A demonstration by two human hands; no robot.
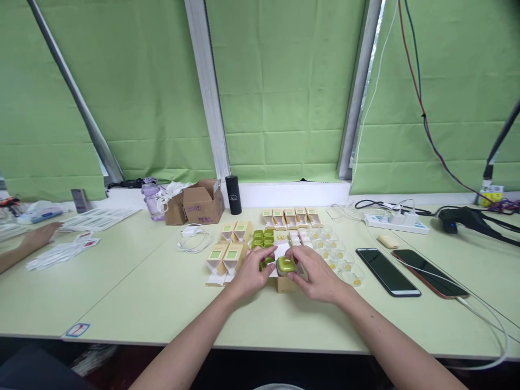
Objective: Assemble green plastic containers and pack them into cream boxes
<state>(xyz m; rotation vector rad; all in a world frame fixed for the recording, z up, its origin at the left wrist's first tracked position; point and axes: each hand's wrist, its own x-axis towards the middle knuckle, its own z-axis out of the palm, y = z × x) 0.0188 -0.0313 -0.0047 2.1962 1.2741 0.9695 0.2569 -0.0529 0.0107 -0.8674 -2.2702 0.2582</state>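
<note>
My left hand and my right hand meet at the middle of the table, fingers pinched around a small green case. The case sits on a white card or insert above a small tan box. Just beyond lie more green cases in a cluster. Open tan boxes with green labels stand to the left of my hands. A row of tan boxes lines the back, and clear plastic trays lie to the right.
Two phones lie right of my hands, with a white power strip and cables behind. A cardboard box, a black cylinder and a purple bottle stand at the back. Another person's hand rests at far left near packets.
</note>
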